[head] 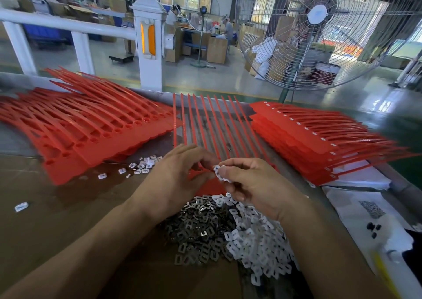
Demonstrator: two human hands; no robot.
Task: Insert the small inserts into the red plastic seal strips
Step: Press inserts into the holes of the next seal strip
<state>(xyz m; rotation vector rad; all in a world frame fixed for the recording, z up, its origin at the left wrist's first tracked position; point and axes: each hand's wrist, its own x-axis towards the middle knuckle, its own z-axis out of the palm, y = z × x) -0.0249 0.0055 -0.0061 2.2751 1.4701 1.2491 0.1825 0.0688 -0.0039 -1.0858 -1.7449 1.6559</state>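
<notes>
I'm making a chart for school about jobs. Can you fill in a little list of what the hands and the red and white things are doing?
left hand: rests on the red plastic seal strip sheet in the middle
right hand: pinches small white plastic inserts
loose pile near the wrists: dark metal inserts beside white plastic inserts
left stack of red strips: holes look empty
right stack of red strips: white pieces show in the heads

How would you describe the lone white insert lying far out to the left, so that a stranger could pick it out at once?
Start at the big stack of red plastic seal strips on the left of the brown table. Below its near corner, a small white rectangular plastic insert lies alone on bare tabletop. Unlike the scattered white inserts near the left hand, it has no neighbours.
</notes>
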